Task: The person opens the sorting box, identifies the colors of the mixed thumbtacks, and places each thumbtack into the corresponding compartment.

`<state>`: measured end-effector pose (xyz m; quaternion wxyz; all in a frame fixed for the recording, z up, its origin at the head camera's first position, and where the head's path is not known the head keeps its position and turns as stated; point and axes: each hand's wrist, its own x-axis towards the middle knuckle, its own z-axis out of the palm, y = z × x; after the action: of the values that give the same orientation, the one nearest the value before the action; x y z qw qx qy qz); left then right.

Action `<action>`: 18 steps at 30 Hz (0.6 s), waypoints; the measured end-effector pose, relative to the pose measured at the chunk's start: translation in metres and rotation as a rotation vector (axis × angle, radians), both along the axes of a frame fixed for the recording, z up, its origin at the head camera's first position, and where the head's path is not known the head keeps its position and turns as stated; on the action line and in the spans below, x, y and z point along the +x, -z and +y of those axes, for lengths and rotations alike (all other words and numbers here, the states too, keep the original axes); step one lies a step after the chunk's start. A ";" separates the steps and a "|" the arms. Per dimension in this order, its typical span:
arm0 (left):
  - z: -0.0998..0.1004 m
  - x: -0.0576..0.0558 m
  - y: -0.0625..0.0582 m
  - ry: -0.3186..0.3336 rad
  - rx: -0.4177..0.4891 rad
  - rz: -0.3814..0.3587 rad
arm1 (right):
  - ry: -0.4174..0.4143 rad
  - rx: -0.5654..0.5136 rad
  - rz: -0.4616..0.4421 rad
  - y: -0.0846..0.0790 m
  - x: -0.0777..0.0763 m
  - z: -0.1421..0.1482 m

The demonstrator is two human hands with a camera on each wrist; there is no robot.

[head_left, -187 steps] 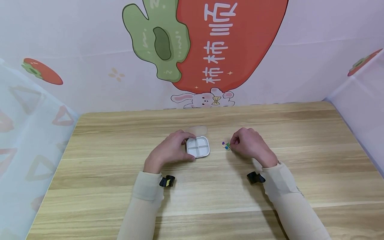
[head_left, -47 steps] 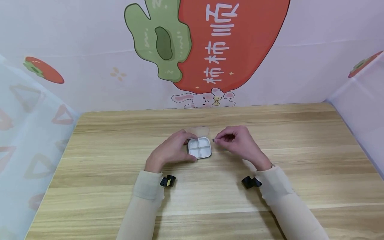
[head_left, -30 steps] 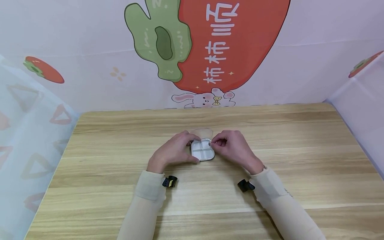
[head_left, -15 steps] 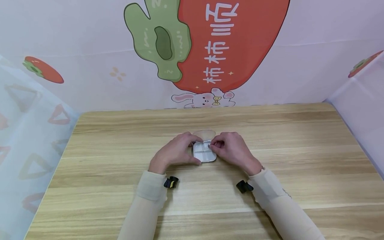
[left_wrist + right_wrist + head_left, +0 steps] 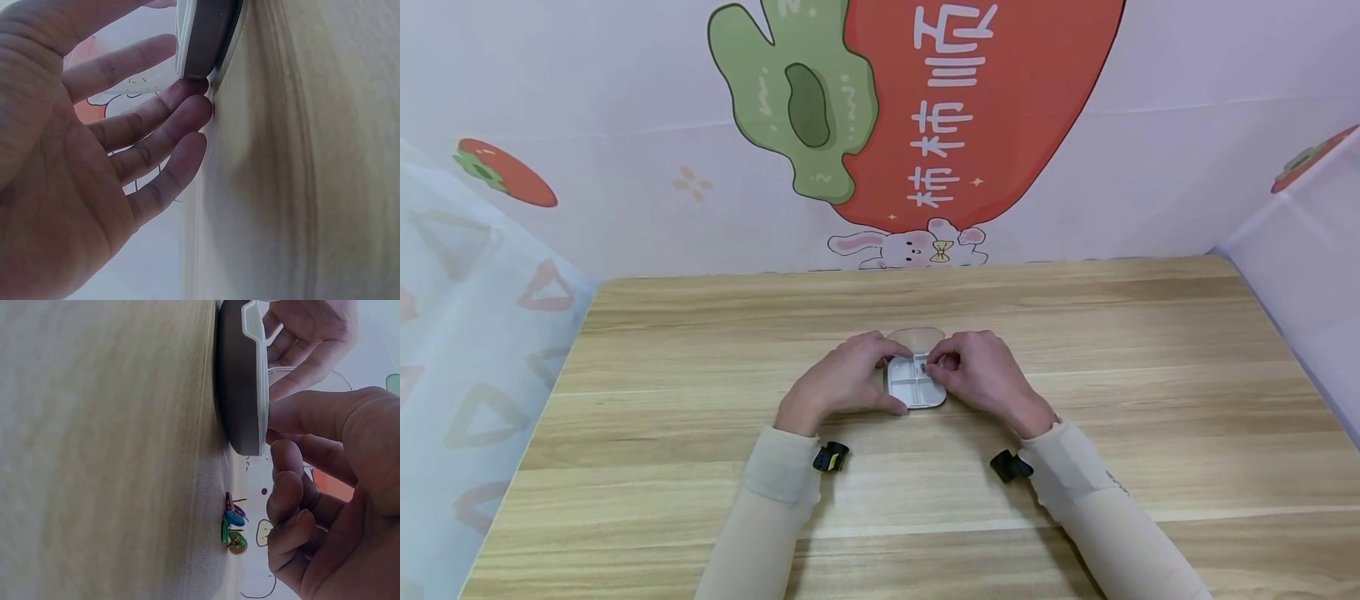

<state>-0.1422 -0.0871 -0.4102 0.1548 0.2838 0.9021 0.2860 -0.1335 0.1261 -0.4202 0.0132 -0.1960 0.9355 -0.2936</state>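
A white four-compartment pill box [image 5: 904, 393] with a dark underside [image 5: 240, 381] sits on the table, its clear lid [image 5: 917, 337] swung open away from the person. My left hand [image 5: 842, 379] holds the box at its left side, thumb near and index finger far; the other fingers spread loosely in the left wrist view. My right hand [image 5: 981, 375] reaches over the far right compartment, thumb and index finger pinching a tiny dark thumbtack [image 5: 923, 367], mostly hidden by the fingertips. In the right wrist view, several coloured thumbtacks [image 5: 234, 519] lie on the table near the box.
The wood-grain table [image 5: 880, 517] runs back to a printed cloth backdrop [image 5: 625, 200]. Cloth also rises along the left and right sides. In the head view, the right hand hides the loose thumbtacks.
Since the earliest frame, my right hand has left the thumbtack pile and moved left to the box with a thumbtack. My left hand and the box have slid slightly right and nearer.
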 end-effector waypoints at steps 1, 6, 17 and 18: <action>0.000 0.000 0.000 0.001 -0.001 0.000 | 0.002 0.000 -0.002 0.000 0.000 0.000; 0.002 -0.001 0.000 0.010 0.004 0.000 | 0.008 0.004 -0.003 0.000 0.000 0.001; 0.002 -0.001 -0.001 0.010 -0.003 -0.007 | 0.017 0.003 -0.011 0.001 -0.001 -0.001; 0.002 -0.001 -0.001 0.010 -0.003 -0.007 | 0.017 0.004 -0.009 0.001 -0.001 -0.001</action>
<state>-0.1427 -0.0851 -0.4094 0.1599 0.2871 0.9005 0.2848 -0.1343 0.1252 -0.4214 0.0154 -0.1864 0.9377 -0.2930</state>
